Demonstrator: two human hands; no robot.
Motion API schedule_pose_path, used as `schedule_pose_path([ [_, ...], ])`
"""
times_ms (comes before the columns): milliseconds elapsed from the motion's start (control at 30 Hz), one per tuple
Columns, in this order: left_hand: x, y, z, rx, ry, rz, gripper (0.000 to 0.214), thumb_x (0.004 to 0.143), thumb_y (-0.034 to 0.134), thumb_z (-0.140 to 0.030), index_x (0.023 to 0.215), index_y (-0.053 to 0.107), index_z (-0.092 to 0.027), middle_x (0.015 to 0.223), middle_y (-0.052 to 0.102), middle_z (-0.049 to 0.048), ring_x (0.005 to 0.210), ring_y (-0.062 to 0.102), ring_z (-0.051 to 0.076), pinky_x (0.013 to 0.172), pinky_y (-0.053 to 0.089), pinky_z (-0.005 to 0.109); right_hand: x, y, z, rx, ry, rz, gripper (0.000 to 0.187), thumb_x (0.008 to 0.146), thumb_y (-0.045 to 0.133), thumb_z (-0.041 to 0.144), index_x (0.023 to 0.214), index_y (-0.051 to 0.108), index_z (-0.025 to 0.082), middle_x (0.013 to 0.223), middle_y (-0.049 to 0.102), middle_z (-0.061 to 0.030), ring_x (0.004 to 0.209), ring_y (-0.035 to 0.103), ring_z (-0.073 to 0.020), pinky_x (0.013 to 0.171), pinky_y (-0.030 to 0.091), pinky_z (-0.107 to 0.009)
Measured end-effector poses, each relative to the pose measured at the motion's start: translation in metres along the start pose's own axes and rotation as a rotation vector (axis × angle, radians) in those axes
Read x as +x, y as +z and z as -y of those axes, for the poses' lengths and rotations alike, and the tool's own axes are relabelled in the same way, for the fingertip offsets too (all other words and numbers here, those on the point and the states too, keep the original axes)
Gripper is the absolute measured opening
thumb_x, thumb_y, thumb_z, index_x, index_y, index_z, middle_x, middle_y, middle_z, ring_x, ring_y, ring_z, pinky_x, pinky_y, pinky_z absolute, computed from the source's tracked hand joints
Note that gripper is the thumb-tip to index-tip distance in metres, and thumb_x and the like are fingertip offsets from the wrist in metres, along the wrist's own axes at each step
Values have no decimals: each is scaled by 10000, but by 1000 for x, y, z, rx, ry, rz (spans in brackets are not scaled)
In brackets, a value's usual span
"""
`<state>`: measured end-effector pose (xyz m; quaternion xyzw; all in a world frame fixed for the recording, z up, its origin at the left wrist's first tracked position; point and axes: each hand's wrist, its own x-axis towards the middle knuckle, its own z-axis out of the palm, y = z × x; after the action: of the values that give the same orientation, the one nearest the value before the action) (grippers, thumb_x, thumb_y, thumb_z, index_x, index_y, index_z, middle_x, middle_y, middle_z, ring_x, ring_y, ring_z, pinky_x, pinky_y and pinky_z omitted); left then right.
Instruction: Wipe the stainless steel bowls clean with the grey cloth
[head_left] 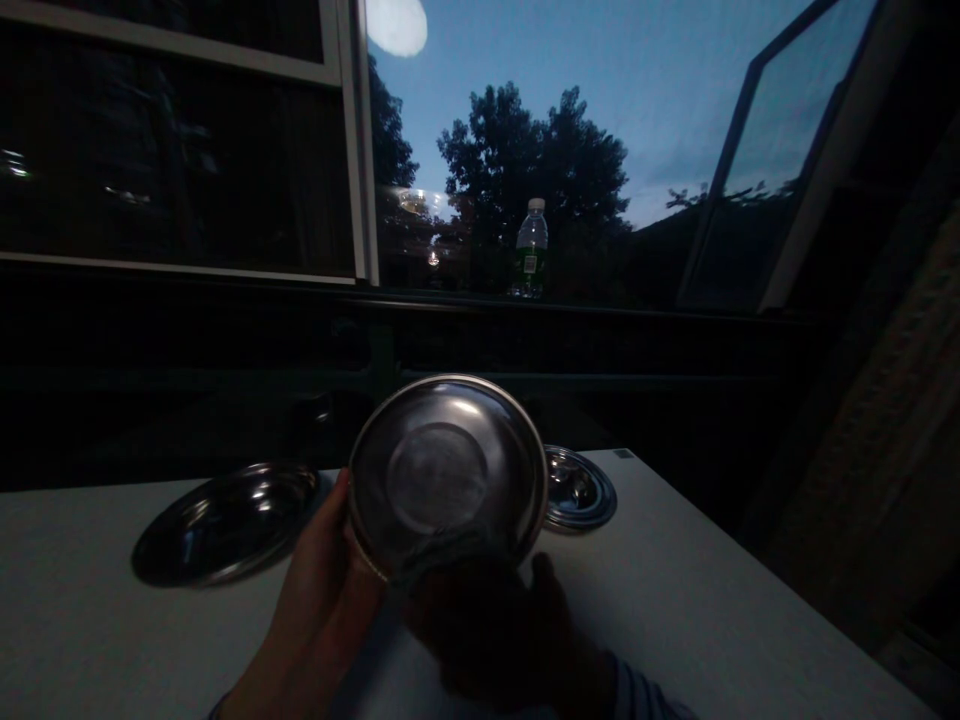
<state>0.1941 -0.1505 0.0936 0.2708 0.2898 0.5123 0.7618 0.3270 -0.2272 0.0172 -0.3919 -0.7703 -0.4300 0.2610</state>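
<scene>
White worktop (697, 620) lies dim below our fingers (337, 503). Our left hand (326, 570) grips the tilted metal bowl (442, 460) by its rim; right hand's (510, 620) grip too dark to tell, possibly on cloth (457, 545). We'd best steady the rim, rub evenly.

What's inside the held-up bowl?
The bowl shows bare metal across its middle and upper wall. The right hand, with what looks like a dark cloth, hides some lower wall; what's beneath can't be seen.
</scene>
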Motion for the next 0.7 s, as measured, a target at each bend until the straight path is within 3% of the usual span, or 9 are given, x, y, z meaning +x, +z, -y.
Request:
schedule_pose_path([
  [67, 1, 0, 1, -95, -36, 9, 179, 834, 473, -188, 733, 620, -192, 621, 689, -7, 603, 654, 127, 531, 515, 185, 1, -11, -19, -56, 136, -114, 405, 867, 376, 331, 1249, 456, 223, 1372, 410, -22, 1350, 142, -212, 1106, 83, -471],
  [133, 1, 0, 5, -127, -71, 15, 202, 844, 447, -156, 734, 614, -181, 588, 677, -19, 520, 626, 104, 488, 496, 174, 2, -20, -39, 6, 336, -102, 440, 880, 316, 256, 1309, 368, 174, 1416, 325, -91, 1342, 168, -251, 1072, 107, -553],
  [233, 0, 0, 11, -97, -108, 13, 157, 830, 476, -148, 774, 622, -166, 576, 673, -21, 488, 618, 111, 470, 486, 189, 4, -27, -56, 148, 529, 11, 478, 891, 229, 172, 1368, 245, 150, 1419, 306, -130, 1318, 252, -231, 1036, 230, -558],
  [300, -2, 0, 13, -56, -116, 1, 140, 823, 494, -164, 801, 632, -160, 574, 670, -14, 476, 617, 122, 476, 488, 210, 7, -27, -52, 159, 490, 72, 481, 885, 252, 181, 1364, 263, 130, 1408, 326, -141, 1325, 227, -246, 1025, 250, -568],
  [367, -3, 0, 13, -21, -121, -16, 145, 821, 500, -183, 827, 643, -158, 610, 681, -5, 466, 616, 125, 487, 494, 226, 13, -24, -34, 121, 330, 97, 464, 868, 326, 220, 1320, 358, 119, 1391, 360, -135, 1335, 181, -277, 1025, 250, -574],
  [500, -3, 0, 12, -25, -114, -20, 140, 812, 514, -191, 821, 650, -154, 685, 701, 14, 517, 633, 123, 530, 512, 225, 22, -17, -4, 84, 69, 56, 408, 856, 384, 243, 1242, 479, 151, 1345, 447, -43, 1317, 253, -204, 1068, 285, -415],
  [567, -2, 0, 13, -36, -91, -12, 161, 822, 498, -198, 802, 652, -154, 702, 707, 20, 565, 649, 133, 560, 524, 234, 20, -16, -10, 73, 89, 73, 419, 857, 394, 274, 1252, 471, 158, 1355, 432, -56, 1320, 243, -220, 1066, 268, -453],
  [633, -1, 0, 16, -15, -78, -23, 193, 833, 479, -208, 785, 657, -153, 695, 709, 24, 589, 658, 146, 579, 532, 253, 14, -18, -30, 67, 214, 126, 446, 860, 392, 280, 1283, 431, 145, 1372, 398, -109, 1326, 213, -268, 1037, 246, -555],
  [700, 0, 1, 19, 19, -82, -45, 202, 832, 482, -215, 778, 664, -148, 668, 706, 27, 592, 660, 155, 585, 535, 264, 8, -20, -50, 61, 376, 177, 477, 873, 337, 213, 1332, 341, 85, 1382, 360, -172, 1321, 227, -274, 1014, 267, -576],
])
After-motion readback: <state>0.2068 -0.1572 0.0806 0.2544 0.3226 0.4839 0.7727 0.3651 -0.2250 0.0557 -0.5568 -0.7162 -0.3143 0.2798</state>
